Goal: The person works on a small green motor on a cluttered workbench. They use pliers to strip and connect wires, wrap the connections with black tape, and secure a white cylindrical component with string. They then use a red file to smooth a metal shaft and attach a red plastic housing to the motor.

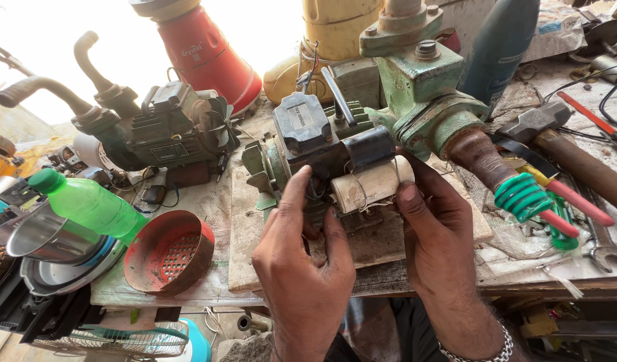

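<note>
Hands at centre frame, both on a small green motor (302,161) sitting on a wooden board (382,245) on the desk (523,268). Left hand (305,265) with fingers curled round dark wires under the black terminal box (300,121), grip closed on them. Right hand (436,228) pinching the white cylindrical capacitor (370,184), thumb at its end. Just right, green pump body (426,87) with rusty outlet. Lower left, red fan cover (169,253) beside green plastic bottle (91,204). Right edge, hammer (570,147).
</note>
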